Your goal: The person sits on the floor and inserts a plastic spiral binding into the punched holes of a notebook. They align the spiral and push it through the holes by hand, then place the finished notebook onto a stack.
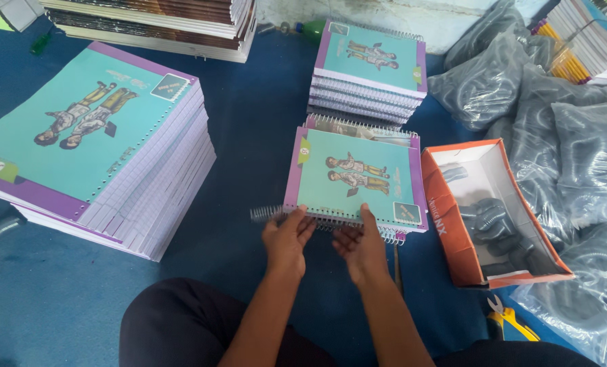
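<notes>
Head view: left hand [286, 239] and right hand [362, 246], fingers loosely curled, both pinch the wire spiral [327, 221] along the near edge of the teal notebook [354, 178].

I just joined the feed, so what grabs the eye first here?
At centre, both hands, left hand and right hand, work a silver wire spiral coil along the near edge of a teal, purple-bordered notebook. A tall stack of unbound teal-covered notebooks sits left; an open orange cardboard box lies right.
</notes>
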